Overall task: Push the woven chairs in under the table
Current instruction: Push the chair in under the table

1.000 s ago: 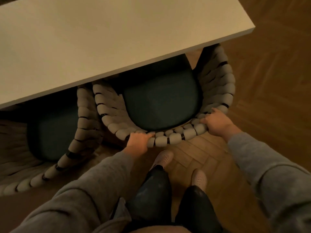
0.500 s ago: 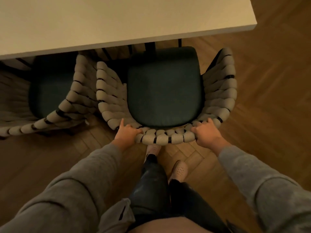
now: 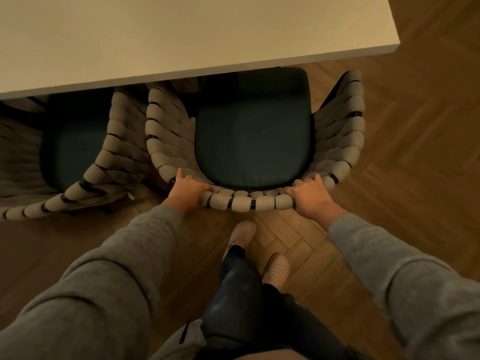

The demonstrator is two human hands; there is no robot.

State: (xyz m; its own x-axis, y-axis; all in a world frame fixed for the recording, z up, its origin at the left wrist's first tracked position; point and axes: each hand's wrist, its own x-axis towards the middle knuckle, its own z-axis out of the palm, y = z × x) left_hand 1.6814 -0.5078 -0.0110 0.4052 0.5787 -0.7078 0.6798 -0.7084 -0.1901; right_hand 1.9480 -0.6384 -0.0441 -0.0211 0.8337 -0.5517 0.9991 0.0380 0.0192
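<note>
Chair [image 3: 337,133] in left hand [image 3: 185,190], right hand [image 3: 309,194]

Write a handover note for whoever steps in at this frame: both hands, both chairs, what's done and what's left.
Left hand: grips the woven back rim of the right chair, fingers curled over it.
Right hand: grips the same rim further right.
Right chair: faces the table. Only the front edge of its seat is under the tabletop, and most of the cushion shows outside.
Left chair: close beside it, untouched by either hand, also only partly under the table.
Done: neither chair is fully in.
Left: push the right chair straight in, then the left chair.
</note>
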